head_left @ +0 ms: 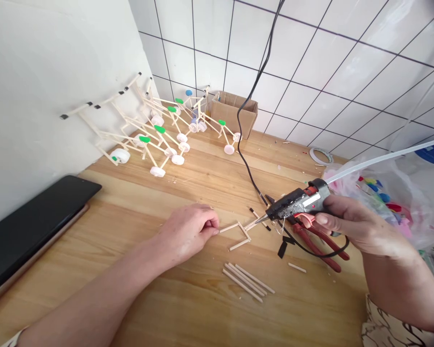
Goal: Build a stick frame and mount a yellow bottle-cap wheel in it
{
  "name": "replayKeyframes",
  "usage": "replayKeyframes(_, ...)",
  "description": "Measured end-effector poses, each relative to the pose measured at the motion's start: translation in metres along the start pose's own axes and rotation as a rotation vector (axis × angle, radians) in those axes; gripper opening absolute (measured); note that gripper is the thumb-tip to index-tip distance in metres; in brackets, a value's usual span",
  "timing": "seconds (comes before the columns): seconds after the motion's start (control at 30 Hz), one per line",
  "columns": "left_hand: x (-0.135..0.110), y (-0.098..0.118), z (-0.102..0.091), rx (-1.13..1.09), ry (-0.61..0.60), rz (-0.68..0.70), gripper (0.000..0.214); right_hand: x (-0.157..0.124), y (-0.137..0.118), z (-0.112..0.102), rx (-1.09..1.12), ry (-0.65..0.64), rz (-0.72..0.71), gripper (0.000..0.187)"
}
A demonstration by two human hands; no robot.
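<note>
My left hand (191,231) pinches one end of a small frame of wooden sticks (244,233) that lies on the table. In my right hand (350,221) is a hot glue gun (298,202), fingers wrapped round its handle beside the red trigger. Its metal nozzle meets the frame's short middle stick, or hovers just over it; I cannot tell which. A stick with black ends (260,219) lies close behind the nozzle. Nearer to me several loose wooden sticks (248,282) lie side by side. Pliers with red handles (311,243) rest under the glue gun.
Several small stick tricycles (159,140) with white wheels stand at the back left near a cardboard box (235,113). A black phone (36,226) lies at the left. A black cord (240,125) hangs across the middle. Tape (321,156) and a plastic bag (394,197) are at the right.
</note>
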State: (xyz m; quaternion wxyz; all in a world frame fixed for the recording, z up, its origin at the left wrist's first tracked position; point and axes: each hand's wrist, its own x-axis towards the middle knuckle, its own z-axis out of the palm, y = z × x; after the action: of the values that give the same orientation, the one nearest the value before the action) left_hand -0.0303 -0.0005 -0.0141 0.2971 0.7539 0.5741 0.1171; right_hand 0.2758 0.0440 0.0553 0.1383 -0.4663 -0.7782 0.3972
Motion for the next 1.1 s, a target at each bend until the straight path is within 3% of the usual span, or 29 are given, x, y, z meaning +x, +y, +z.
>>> replayKeyframes(0.13, 0.0, 0.0, 0.0, 0.001, 0.0, -0.006, 0.011, 0.0, 0.008, -0.001, 0.297, -0.059, 0.059, 0.027)
replayKeyframes(0.3, -0.001, 0.0, 0.0, -0.005, -0.001, -0.003, 0.011, 0.003, 0.003, -0.001, 0.473, -0.059, 0.069, 0.024)
replayKeyframes(0.57, -0.001, -0.002, 0.001, -0.016, -0.01, 0.005, 0.012, 0.003, 0.003, -0.004, 0.618, -0.018, 0.091, 0.019)
replayKeyframes(0.77, 0.0, -0.003, 0.003, -0.025, -0.012, -0.004, 0.01, 0.007, 0.014, -0.003, 0.654, 0.014, -0.011, 0.025)
replayKeyframes(1.1, 0.0, 0.001, 0.0, -0.026, -0.025, -0.028, 0.009, 0.01, 0.021, -0.004, 0.746, 0.192, 0.079, 0.027)
